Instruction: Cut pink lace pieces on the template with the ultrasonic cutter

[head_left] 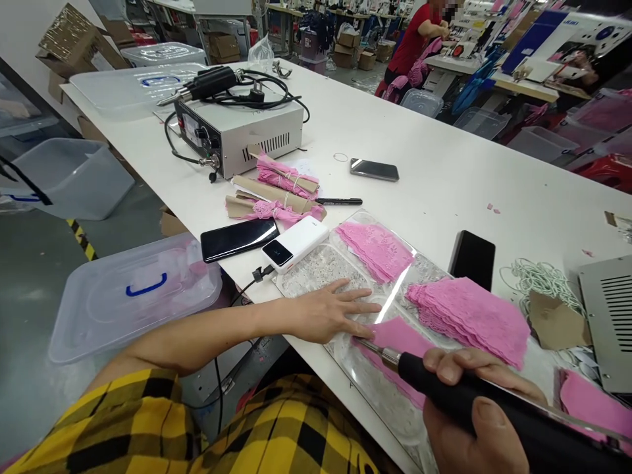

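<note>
My right hand is wrapped round a black corded-style handpiece with a thin metal tip. The tip meets the left corner of a pink fabric piece lying on a clear plastic board. My left hand lies flat on that board with its fingers spread, the thumb close to the tip. Beyond my left hand rests a small stack of pink lace pieces. A thicker pink stack lies to the right, with more pink pieces at the right edge.
A grey control box carries a second handpiece and cable. Nearby are bundled pink pieces, a white power bank, phones and green-white cord. A lidded plastic bin stands left. Another person works behind.
</note>
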Tool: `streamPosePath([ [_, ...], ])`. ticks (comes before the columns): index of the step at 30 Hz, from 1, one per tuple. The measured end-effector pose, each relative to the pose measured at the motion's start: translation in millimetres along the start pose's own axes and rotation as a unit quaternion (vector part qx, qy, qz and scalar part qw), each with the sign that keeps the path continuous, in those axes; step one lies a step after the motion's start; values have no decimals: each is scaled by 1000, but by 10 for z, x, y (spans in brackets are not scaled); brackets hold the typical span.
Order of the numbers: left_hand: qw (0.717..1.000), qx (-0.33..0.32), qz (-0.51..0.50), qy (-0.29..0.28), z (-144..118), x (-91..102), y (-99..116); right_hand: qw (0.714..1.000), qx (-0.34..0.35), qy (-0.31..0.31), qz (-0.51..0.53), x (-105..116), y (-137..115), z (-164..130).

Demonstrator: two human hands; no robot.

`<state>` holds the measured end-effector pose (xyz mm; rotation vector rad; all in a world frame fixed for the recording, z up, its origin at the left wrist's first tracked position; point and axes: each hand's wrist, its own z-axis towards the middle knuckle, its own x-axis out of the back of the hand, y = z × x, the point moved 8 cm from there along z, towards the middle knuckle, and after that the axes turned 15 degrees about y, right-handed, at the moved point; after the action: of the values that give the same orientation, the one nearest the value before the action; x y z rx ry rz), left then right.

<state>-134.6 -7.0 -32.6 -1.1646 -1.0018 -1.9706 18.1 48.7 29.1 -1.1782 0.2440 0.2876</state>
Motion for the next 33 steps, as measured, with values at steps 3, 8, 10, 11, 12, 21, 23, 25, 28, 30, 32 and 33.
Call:
streamPosePath([
  [3,999,-1,-7,40,-9,59,-3,999,-16,34,-4,53,-16,34],
  [8,990,-2,-19,137,-113,219,1,997,-12,78,-6,150,-32,128],
  [10,989,-13,-17,146,-164,217,10,997,-24,76,-2,144,9,135],
  [11,989,-18,-16,146,-183,207,12,997,-25,72,-5,132,25,130],
  [12,989,-22,-14,146,-196,195,13,997,-24,66,-9,116,36,122],
  [21,989,-33,-9,146,-183,174,19,999,-13,33,-4,29,72,90],
  [23,990,-31,-10,140,-182,173,21,1000,-8,26,-4,29,76,91],
  [25,991,-30,-11,132,-182,168,22,1000,-4,17,-5,23,79,91],
  [28,991,-29,-12,127,-182,166,22,1000,0,10,-3,7,79,90],
  [30,991,-30,-11,127,-180,163,20,1000,6,6,-4,-6,71,86],
  [32,991,-30,-11,130,-178,164,18,1000,13,1,-8,-22,63,76],
  [33,990,-30,-11,135,-178,168,18,1000,14,-1,-9,-30,63,70],
])
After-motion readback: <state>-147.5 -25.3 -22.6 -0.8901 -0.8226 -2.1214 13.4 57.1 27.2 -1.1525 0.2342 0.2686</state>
